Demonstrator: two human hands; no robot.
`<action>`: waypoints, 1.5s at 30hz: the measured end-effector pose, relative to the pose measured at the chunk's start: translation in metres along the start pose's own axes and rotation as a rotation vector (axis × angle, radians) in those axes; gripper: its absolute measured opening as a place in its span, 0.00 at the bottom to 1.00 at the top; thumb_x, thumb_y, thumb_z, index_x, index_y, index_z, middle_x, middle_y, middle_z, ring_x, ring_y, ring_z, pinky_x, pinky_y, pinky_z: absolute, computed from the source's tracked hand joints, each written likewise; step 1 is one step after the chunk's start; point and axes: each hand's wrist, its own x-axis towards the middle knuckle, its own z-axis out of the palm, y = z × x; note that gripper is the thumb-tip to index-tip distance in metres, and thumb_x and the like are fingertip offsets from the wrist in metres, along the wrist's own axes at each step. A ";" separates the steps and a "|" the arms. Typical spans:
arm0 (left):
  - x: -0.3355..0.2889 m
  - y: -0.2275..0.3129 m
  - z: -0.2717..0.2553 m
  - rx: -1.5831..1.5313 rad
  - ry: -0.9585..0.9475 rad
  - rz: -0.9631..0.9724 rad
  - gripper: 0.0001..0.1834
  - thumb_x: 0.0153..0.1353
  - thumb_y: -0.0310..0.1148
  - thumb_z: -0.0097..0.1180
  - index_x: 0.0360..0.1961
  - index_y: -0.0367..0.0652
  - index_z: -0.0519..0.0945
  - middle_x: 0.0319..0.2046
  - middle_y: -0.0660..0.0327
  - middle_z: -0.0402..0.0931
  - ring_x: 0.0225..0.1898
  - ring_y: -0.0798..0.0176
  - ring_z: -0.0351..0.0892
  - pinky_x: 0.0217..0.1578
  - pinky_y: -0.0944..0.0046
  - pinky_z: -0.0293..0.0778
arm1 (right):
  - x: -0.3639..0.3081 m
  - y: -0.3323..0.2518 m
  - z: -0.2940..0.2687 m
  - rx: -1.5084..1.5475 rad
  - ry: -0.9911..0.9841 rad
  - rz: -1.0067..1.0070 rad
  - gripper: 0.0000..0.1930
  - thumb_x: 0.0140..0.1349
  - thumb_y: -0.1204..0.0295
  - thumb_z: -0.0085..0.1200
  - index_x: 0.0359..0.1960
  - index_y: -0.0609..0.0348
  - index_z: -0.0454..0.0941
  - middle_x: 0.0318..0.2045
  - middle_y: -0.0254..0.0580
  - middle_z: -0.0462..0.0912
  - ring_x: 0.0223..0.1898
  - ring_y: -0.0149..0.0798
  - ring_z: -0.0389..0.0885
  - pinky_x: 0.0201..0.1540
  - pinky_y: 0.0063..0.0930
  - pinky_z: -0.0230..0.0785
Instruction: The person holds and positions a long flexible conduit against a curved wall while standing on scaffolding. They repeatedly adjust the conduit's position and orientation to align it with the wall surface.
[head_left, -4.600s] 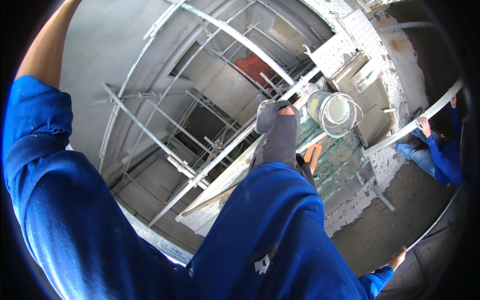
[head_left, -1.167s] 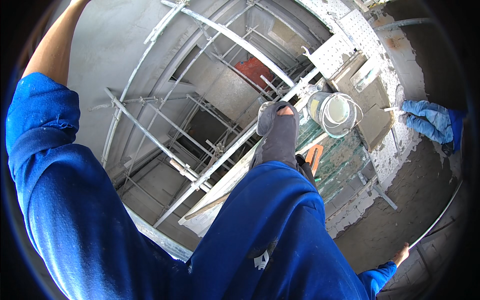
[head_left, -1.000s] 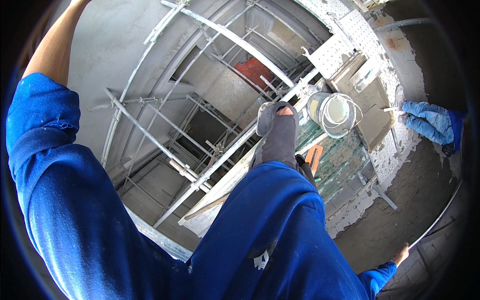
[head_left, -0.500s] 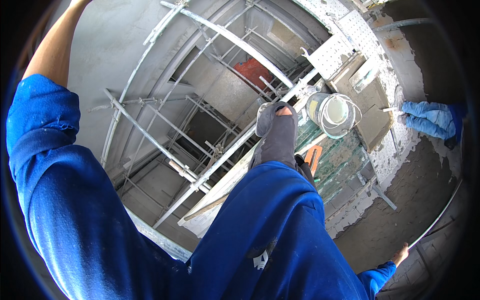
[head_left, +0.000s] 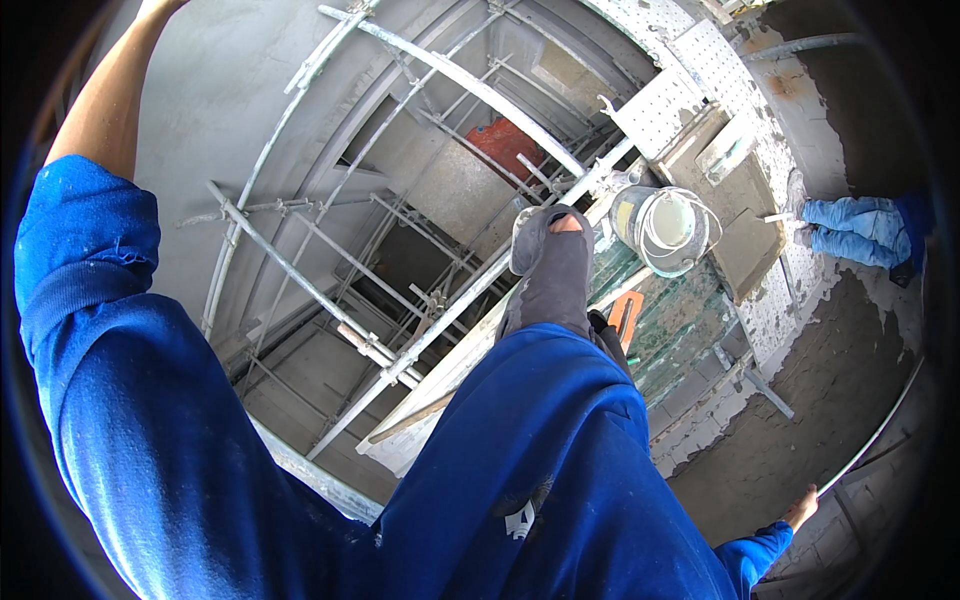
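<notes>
My right hand [head_left: 803, 507], at the lower right, has its fingers closed round the lower end of a long, thin, pale bar [head_left: 880, 432]. The bar runs up along the right side, beside a wall of rough grey plaster [head_left: 780, 430], and looks curved in this lens. My left arm [head_left: 112, 105] reaches up past the upper left corner in a rolled blue sleeve. Only a sliver of my left hand [head_left: 160, 6] shows at the top edge; its fingers and anything in them are out of sight.
Below me, scaffold tubes [head_left: 470, 88] cross over a deep drop on the left. My grey shoe [head_left: 550, 238] stands by the plank edge. A bucket [head_left: 625, 222], an orange-handled tool [head_left: 627, 312] and a mortar board [head_left: 745, 240] lie ahead. Another person's jeans [head_left: 860, 235] show at right.
My left forearm and sleeve have sunk very slightly. My right hand stays on the bar, with almost no movement.
</notes>
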 end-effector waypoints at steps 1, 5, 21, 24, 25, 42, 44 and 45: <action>0.001 -0.001 0.001 -0.009 0.000 0.005 0.21 0.62 0.34 0.55 0.41 0.20 0.80 0.33 0.37 0.83 0.34 0.49 0.87 0.35 0.58 0.86 | 0.001 0.000 0.000 -0.008 -0.013 -0.027 0.18 0.59 0.51 0.55 0.33 0.53 0.76 0.14 0.28 0.60 0.12 0.29 0.59 0.14 0.28 0.52; -0.001 -0.001 0.000 -0.035 -0.011 -0.014 0.21 0.62 0.35 0.55 0.41 0.20 0.80 0.33 0.38 0.83 0.34 0.50 0.87 0.34 0.59 0.86 | 0.001 0.000 0.000 -0.007 -0.009 -0.032 0.18 0.59 0.50 0.55 0.32 0.52 0.75 0.14 0.28 0.60 0.12 0.29 0.59 0.14 0.28 0.51; -0.004 0.004 -0.004 0.028 -0.018 0.005 0.20 0.63 0.35 0.55 0.41 0.21 0.81 0.32 0.39 0.83 0.32 0.53 0.87 0.33 0.62 0.86 | 0.003 0.001 0.001 -0.009 0.020 -0.001 0.18 0.60 0.50 0.54 0.33 0.51 0.75 0.14 0.27 0.59 0.12 0.28 0.58 0.14 0.27 0.51; -0.002 0.001 -0.003 0.030 -0.020 0.007 0.20 0.63 0.34 0.55 0.41 0.21 0.80 0.33 0.39 0.83 0.33 0.53 0.87 0.33 0.62 0.86 | 0.004 0.000 0.001 -0.037 0.020 0.012 0.18 0.60 0.50 0.54 0.32 0.52 0.75 0.14 0.27 0.59 0.12 0.28 0.58 0.14 0.28 0.51; -0.001 0.001 -0.003 0.024 -0.025 -0.005 0.20 0.63 0.34 0.55 0.41 0.21 0.80 0.33 0.38 0.83 0.33 0.53 0.87 0.33 0.62 0.86 | 0.004 0.000 0.001 -0.050 0.010 -0.031 0.18 0.60 0.50 0.54 0.32 0.52 0.75 0.14 0.27 0.59 0.12 0.28 0.58 0.14 0.28 0.51; 0.002 -0.003 0.001 -0.028 -0.015 -0.014 0.20 0.62 0.34 0.56 0.42 0.21 0.81 0.35 0.38 0.83 0.35 0.50 0.87 0.37 0.59 0.86 | 0.005 0.001 0.000 -0.020 0.011 0.002 0.16 0.60 0.51 0.54 0.32 0.50 0.74 0.14 0.28 0.60 0.12 0.29 0.58 0.14 0.28 0.51; 0.001 -0.001 0.000 -0.040 -0.015 -0.032 0.21 0.62 0.35 0.56 0.42 0.21 0.81 0.35 0.37 0.83 0.36 0.49 0.87 0.37 0.58 0.86 | 0.007 0.001 0.001 -0.065 0.014 -0.029 0.16 0.60 0.51 0.54 0.32 0.50 0.74 0.14 0.28 0.61 0.12 0.29 0.58 0.14 0.28 0.51; 0.000 -0.001 -0.001 -0.032 -0.014 -0.031 0.21 0.62 0.35 0.56 0.42 0.21 0.81 0.35 0.37 0.83 0.36 0.50 0.87 0.37 0.59 0.86 | 0.008 0.002 0.001 -0.070 0.030 0.009 0.16 0.60 0.51 0.54 0.32 0.50 0.74 0.15 0.28 0.61 0.13 0.29 0.58 0.14 0.28 0.51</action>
